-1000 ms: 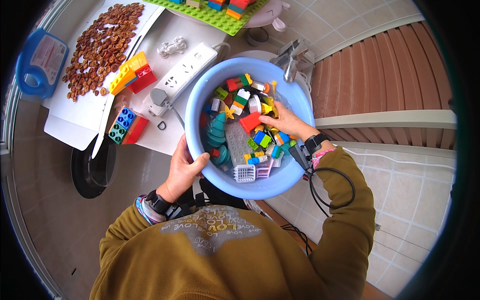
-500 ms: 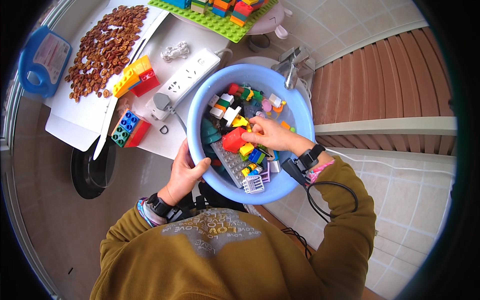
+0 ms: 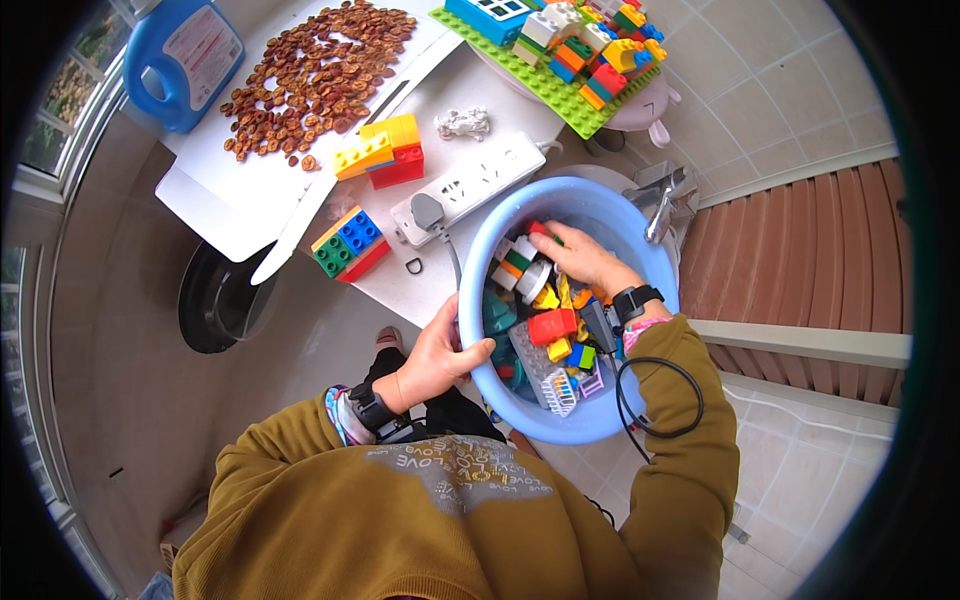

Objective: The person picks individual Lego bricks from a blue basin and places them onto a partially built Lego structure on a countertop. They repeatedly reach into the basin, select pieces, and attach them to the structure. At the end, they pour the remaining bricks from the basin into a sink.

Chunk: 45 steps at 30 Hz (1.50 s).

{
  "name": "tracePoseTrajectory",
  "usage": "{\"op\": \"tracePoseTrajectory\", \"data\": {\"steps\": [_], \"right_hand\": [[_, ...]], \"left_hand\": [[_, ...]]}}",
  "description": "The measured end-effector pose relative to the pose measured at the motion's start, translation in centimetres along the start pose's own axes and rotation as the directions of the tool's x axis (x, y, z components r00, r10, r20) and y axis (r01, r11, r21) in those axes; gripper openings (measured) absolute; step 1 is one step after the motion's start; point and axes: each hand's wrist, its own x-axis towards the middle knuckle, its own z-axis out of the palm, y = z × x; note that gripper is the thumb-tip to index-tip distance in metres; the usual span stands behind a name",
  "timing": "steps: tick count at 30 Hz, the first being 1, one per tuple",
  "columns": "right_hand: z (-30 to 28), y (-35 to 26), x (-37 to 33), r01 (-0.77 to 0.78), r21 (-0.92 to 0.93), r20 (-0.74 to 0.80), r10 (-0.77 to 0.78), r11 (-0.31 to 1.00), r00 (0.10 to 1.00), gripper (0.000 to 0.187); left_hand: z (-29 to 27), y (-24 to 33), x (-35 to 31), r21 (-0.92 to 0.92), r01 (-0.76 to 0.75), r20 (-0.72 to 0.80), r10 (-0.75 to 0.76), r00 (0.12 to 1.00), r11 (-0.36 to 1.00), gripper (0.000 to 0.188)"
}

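Observation:
A light blue basin (image 3: 585, 427) holds a jumble of toy building bricks in water. My left hand (image 3: 437, 358) grips its left rim, thumb inside and fingers against the outer wall. Inside, at the far side, the fingers of my right hand (image 3: 585, 257) are closed on a red brick (image 3: 539, 229), partly hidden by them. Near that hand lie a stack of white, green and orange bricks (image 3: 514, 262) and several yellow pieces. Lower in the basin are a larger red block (image 3: 552, 326), a grey studded plate (image 3: 528, 352) and a small white crate piece (image 3: 558, 392).
Left of the basin, a power strip (image 3: 480, 185) with a plugged-in cord lies on the white table, beside two brick assemblies (image 3: 384, 150) (image 3: 352, 243). Dried slices (image 3: 300, 85) cover a white board. A green baseplate (image 3: 590, 118) with bricks stands behind; a tap (image 3: 662, 205) overhangs the basin's far right.
My right hand has moved from beside the larger red block to the basin's far side, onto the red brick. My left hand stays on the rim. The view has shifted left.

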Motion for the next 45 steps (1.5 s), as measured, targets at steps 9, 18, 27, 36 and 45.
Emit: {"op": "tracePoseTrajectory", "data": {"steps": [9,18,27,36,45], "right_hand": [[1.4,-4.3,-5.6,0.274,-0.186,0.223,-0.231,0.944,0.947,0.048],[-3.1,2.1,-12.9,0.146,-0.365,-0.293,-0.262,0.92,0.919,0.046],[-0.3,5.6,-6.3,-0.108,-0.057,-0.223,0.093,0.993,0.97,0.083],[1.4,0.6,-8.4,0.239,-0.319,-0.01,-0.256,0.917,0.967,0.05],[0.6,-1.1,-6.8,0.257,-0.344,-0.132,-0.318,0.903,0.939,0.056]], "left_hand": [[0.3,0.2,0.1,-0.075,-0.028,0.024,0.03,0.999,0.997,0.068],[0.3,0.1,0.1,-0.045,-0.042,-0.001,0.042,0.999,0.998,0.068],[0.0,-0.4,0.1,-0.007,-0.017,-0.02,0.017,1.0,1.0,0.07],[0.3,-0.3,0.1,-0.036,-0.036,-0.018,0.035,0.999,0.999,0.069],[0.7,-0.8,0.7,-0.019,-0.15,-0.047,0.149,0.988,0.989,0.07]]}}
